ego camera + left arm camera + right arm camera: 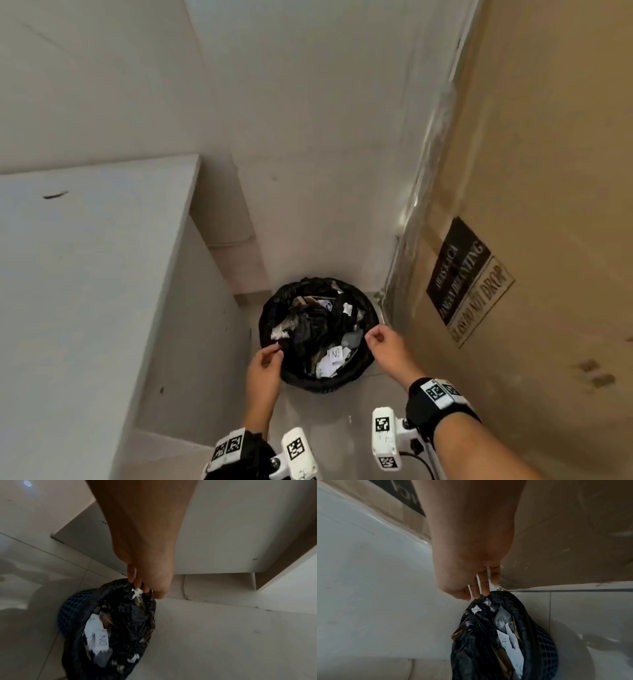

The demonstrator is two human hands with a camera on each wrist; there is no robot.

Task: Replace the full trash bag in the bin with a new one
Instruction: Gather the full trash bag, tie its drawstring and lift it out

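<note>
Both arms are extending forward and down; the left hand (pixel 263 371) and right hand (pixel 387 347) are each curling fingers into a pinch.

- A small white paper scrap (pixel 335 354) in the full black plastic trash bag (pixel 301 373) says "NO".
- A label (pixel 481 301) on the big brown cardboard box (pixel 555 171) says "DO NOT DROP".

bin (pixel 318 382) hemmed: cabinet (pixel 85 274) L, box (pixel 548 171) R
</note>
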